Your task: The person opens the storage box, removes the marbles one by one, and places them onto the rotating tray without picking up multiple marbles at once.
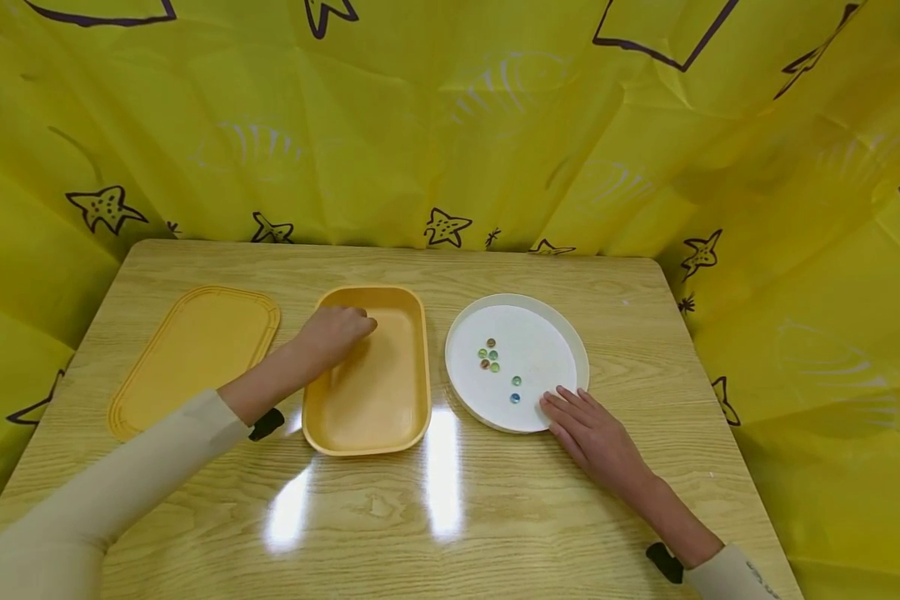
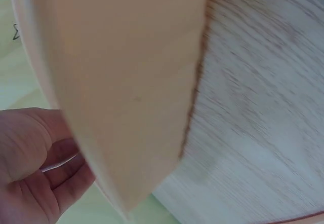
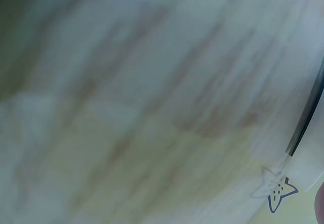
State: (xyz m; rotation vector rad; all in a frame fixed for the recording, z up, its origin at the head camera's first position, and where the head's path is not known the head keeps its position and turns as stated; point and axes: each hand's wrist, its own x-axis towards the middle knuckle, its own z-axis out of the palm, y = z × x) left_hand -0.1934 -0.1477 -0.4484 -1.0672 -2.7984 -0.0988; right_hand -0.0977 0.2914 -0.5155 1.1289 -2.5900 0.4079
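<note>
My left hand (image 1: 337,332) is over the left part of a deep yellow-orange plastic box (image 1: 378,408), fingers bent downward. In the left wrist view, thumb and fingers curl beyond the box's rim; their tips are hidden, so anything held there cannot be made out. Over on the right, my right hand (image 1: 596,437) has its fingers extended, the tips resting at the near right rim of a round white tray (image 1: 543,342). Several glass marbles (image 1: 489,356) lie grouped on the tray's left. A green marble (image 1: 516,381) and a blue marble (image 1: 515,398) lie nearer its front.
A flat yellow-orange lid (image 1: 202,346) lies left of the box on the wood-grain table (image 1: 375,521). Behind and beside the table hangs a yellow curtain (image 1: 390,125) with starfish drawings. Light glares off the tabletop before the box.
</note>
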